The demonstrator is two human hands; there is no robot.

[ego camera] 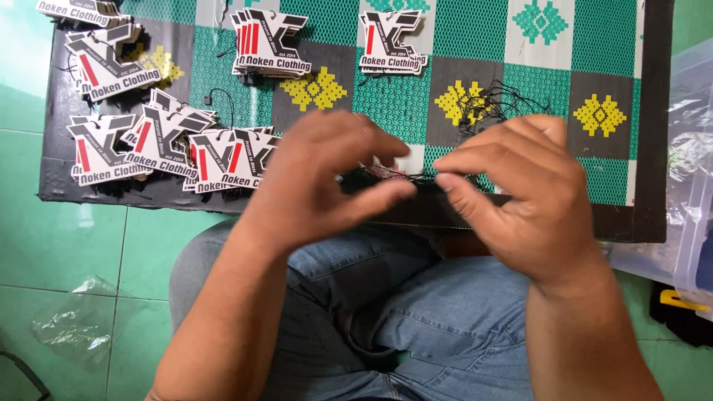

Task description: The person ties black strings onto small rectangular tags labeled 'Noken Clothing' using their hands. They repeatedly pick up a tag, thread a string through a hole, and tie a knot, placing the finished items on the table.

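1. A person sits cross-legged in blue jeans (386, 312) on a green tiled floor (67, 245), seen from above by a head-worn camera.
2. In front of the knees lies a flat board (653, 148) with dark edges, covered by a woven mat (475, 30) in a checked pattern of green, grey and white squares with yellow and green diamond motifs.
3. The left hand (319, 178) hovers over the near edge of the board, fingers curled and half closed, thumb and forefinger pinching one end of a thin black string (405, 177).
4. The right hand (520, 193) sits just beside it, also half closed, its thumb and forefinger tips pinched on the other end of the same string, which runs between the two hands above the board's near edge.
5. A loose tangle of black strings (486, 108) lies on the mat just beyond the right hand.
6. Stacks of die-cut hang tags (267, 41) in black, white and red lie along the far edge, and more spread toward the board's near-left corner.
7. A crumpled clear plastic bag (74, 319) lies on the floor at lower left.
8. A clear plastic container (694, 178) stands off the board's right edge.
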